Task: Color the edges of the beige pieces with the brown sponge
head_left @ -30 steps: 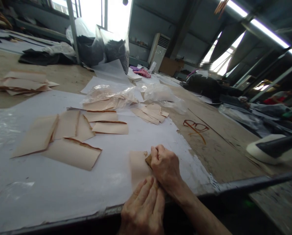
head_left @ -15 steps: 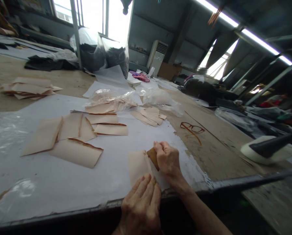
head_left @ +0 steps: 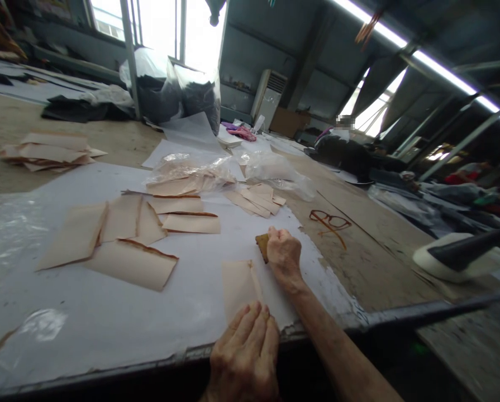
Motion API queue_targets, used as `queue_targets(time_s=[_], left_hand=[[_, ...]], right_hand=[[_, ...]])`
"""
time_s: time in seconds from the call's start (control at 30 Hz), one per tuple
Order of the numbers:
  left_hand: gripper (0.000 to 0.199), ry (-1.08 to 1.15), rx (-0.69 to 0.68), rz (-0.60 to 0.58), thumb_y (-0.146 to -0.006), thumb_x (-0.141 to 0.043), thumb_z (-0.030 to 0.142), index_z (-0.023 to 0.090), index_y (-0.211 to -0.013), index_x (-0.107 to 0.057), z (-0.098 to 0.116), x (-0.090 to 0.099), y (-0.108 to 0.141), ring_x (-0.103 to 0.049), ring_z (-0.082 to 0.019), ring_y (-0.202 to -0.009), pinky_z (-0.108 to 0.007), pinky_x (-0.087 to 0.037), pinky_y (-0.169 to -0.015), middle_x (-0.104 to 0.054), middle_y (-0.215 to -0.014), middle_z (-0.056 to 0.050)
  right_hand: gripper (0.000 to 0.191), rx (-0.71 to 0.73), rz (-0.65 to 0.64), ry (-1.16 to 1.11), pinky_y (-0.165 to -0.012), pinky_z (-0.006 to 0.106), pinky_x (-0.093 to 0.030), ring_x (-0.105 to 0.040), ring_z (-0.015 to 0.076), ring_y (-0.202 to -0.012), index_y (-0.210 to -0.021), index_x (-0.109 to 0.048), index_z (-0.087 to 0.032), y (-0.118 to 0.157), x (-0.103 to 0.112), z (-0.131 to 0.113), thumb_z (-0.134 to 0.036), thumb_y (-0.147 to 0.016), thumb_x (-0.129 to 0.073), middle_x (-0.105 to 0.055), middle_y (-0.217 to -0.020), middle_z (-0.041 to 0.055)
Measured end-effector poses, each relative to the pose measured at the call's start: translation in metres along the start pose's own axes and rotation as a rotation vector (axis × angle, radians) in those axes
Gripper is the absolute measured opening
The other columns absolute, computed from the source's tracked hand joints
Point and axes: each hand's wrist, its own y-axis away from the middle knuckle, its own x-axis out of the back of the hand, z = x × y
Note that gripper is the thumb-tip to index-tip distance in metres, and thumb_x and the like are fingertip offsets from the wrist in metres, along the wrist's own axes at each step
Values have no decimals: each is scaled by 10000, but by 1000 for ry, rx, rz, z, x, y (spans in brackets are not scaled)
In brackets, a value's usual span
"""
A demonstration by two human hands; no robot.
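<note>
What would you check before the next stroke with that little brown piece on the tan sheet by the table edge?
1. Sheet held down: ok. The left hand lies with its fingers on the near end of the tan sheet.
2. Tool gripped: ok. The right hand is closed around the brown piece.
3. Tool on the sheet: not ok. It sits just past the sheet's far end, over the white paper.
4. Sheet flat: cannot tell. A raised ridge or fold runs along its right side.
5. Stroke path free: ok. The other tan sheets lie well apart to the left.
6. Glasses out of the way: ok, off to the right.
</note>
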Motion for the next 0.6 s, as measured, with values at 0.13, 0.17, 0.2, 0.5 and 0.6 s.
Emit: queue_targets(time_s=[0.13,0.17,0.2,0.5,0.6], left_hand=[[342,3,-7,5,-652,-360,-17,89,-833,-629,0,0,2,-604,-188,-870,-285,-465,-829,-664,-854,-78],[341,6,-5,9,-654,-360,-13,88,-837,-629,1,0,2,-603,-188,-872,-285,-463,-833,-664,-855,-78],[343,9,-3,12,-655,-358,-9,87,-843,-628,1,0,3,-603,-187,-873,-285,-461,-836,-664,-854,-76],[342,-9,10,-9,-660,-344,-18,93,-827,-621,1,-1,0,-608,-182,-860,-279,-473,-820,-666,-840,-76],[337,-4,11,0,-661,-356,-17,96,-832,-623,1,0,0,-609,-188,-859,-288,-479,-813,-664,-854,-77]], right_hand=[[323,171,-48,-82,-532,212,-316,-556,131,-587,-689,-588,-157,24,11,12,-318,-854,-362,-626,-627,47],[302,229,-61,-41,-529,216,-312,-556,131,-575,-690,-583,-156,31,10,13,-300,-848,-370,-625,-626,45],[285,267,-62,15,-521,222,-306,-558,136,-567,-698,-580,-152,37,9,11,-286,-843,-374,-625,-632,48],[274,216,-11,189,-518,236,-327,-596,178,-628,-803,-565,-123,7,-16,-15,-276,-857,-344,-635,-709,98],[295,96,4,121,-539,235,-333,-597,175,-666,-814,-575,-111,-2,-11,-8,-278,-867,-337,-639,-735,113]])
